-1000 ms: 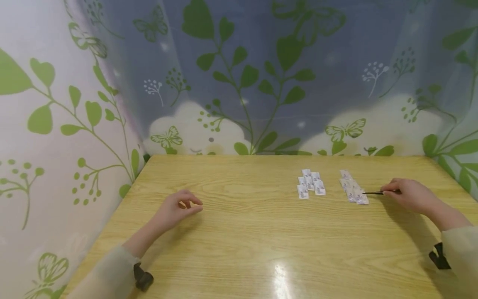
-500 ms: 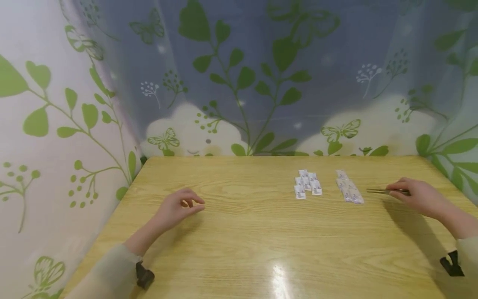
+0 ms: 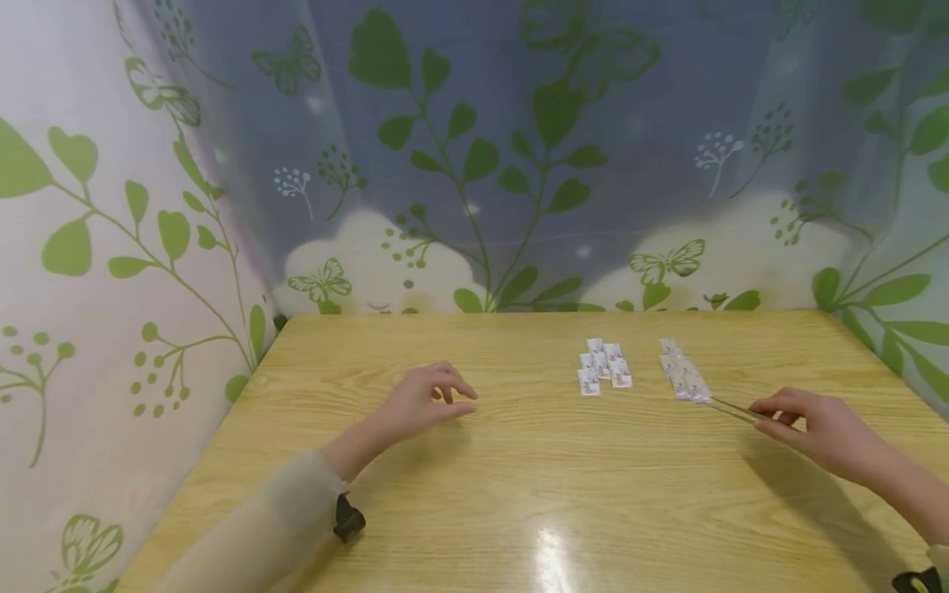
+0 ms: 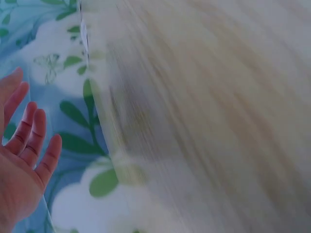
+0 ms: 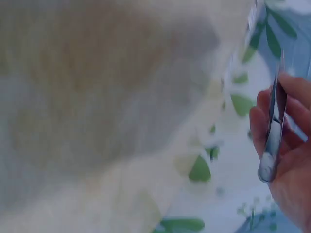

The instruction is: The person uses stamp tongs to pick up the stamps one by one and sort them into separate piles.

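Observation:
My right hand (image 3: pixel 823 432) holds a pair of metal tweezers (image 5: pixel 275 126) between thumb and fingers. In the head view their tips reach left, close to the lower right end of a group of small clear packets (image 3: pixel 684 376) with purplish print. Left of that group lie several small white printed packets (image 3: pixel 604 366), set in a staggered cluster. My left hand (image 3: pixel 426 399) is held over the middle-left of the table, fingers loosely bent, with nothing in it. The left wrist view shows that hand's palm and spread fingers (image 4: pixel 36 141).
The wood-grain table (image 3: pixel 445 511) spans the lower part of the head view, with a bright light reflection near its front. Behind it and to the left hang curtains (image 3: pixel 474 165) printed with green leaves and butterflies.
My left hand has moved right, toward the table's middle. The right hand drew back from the clear packets, then came lower, with the tweezers now angled up to the left. The view has shifted slightly.

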Demonstrator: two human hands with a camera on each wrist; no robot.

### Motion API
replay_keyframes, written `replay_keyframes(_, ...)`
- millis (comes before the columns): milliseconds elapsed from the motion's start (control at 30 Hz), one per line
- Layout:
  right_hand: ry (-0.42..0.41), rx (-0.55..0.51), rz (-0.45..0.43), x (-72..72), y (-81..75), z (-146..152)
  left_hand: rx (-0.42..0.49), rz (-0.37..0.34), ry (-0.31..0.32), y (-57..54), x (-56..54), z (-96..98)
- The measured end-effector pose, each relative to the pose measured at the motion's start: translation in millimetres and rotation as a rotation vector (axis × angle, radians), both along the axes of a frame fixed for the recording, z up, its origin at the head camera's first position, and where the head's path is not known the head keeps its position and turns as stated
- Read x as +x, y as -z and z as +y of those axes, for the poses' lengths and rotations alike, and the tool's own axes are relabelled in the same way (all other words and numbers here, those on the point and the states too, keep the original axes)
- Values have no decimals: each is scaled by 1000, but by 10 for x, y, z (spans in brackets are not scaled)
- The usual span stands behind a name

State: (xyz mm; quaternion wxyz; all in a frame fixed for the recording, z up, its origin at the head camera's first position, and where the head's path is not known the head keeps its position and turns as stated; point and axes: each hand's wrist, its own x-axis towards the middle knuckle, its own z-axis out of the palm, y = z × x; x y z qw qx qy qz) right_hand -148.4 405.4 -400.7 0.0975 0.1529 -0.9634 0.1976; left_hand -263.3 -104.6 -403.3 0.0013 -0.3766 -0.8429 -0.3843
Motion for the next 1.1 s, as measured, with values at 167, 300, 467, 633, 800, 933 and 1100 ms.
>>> replay_keyframes(167, -16, -80, -22, 45, 121, -221, -16, 6, 42, -12, 13, 251)
replay_keyframes(300, -26, -134, -24, 52, 198, -354, -31, 4, 54, -38, 38, 399)
replay_keyframes(467, -34, -163, -94, 66, 265, -474, -87, 2, 80, -23, 58, 554)
replay_keyframes(633, -26, -109, -89, 52, 282, -564, -125, 7, 107, -7, 92, 678)
replay_keyframes(800, 5, -45, -119, 60, 277, -645, -159, -4, 117, 10, 102, 786)
replay_keyframes(933, 28, 10, -119, 79, 247, -703, -160, -23, 123, 18, 118, 852)
replay_keyframes(1100, 20, 28, -67, 82, 241, -712, -156, -33, 129, 31, 131, 894)
